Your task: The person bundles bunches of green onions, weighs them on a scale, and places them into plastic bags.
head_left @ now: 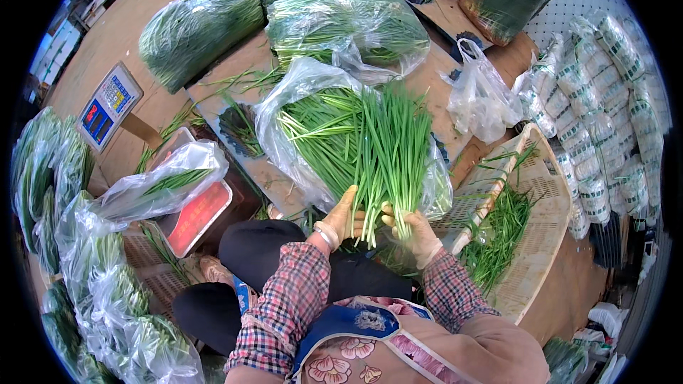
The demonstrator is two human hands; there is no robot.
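Between and beyond left hand (339,219) and right hand (415,233), green stalks (395,153), clasped by both.

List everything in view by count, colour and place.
Held stalks: many, green, in both hands
Open bag: one, clear, beneath them
Bagged stalks: many, green, inside it
Large wrapped bundles: three, green, top
Upright bundles: two, green, top right
Carrier bag: one, white, right of centre
Wrapped rolls: many, white and green, far right
Crates: at least two, beige, right and left
Cut greens: uncountable, green, right crate
Display: one, blue and white, left
Pan: one, red, below the display
Small bag: one, clear, across the pan
Bagged greens: several, green, left edge
Left hand: one, pinkish checked sleeve, gripping stalks
Right hand: one, same sleeve, gripping stalks
Legs: two, black trousers, lower centre
Torso: one, pink and blue clothing, bottom
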